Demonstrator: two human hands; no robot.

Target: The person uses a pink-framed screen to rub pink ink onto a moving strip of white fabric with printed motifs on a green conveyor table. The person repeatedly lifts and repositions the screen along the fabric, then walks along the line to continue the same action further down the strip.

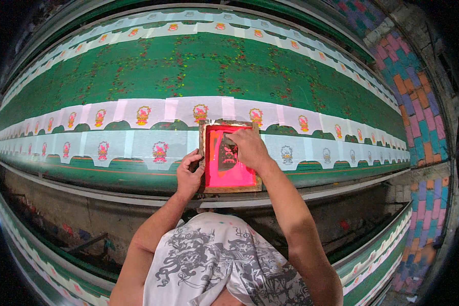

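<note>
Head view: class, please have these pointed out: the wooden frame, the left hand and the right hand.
Wooden frame (233, 189): head view, on its near rail.
Left hand (189, 176): head view, on the middle of the hand.
Right hand (251, 150): head view, on the middle of the hand.

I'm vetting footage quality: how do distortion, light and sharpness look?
Head view: edges of the green table bow, corners go black; head view: pink ink looks vivid, the ground strip dim; head view: left hand and right hand look fairly sharp, farthest prints too small to judge.
</note>
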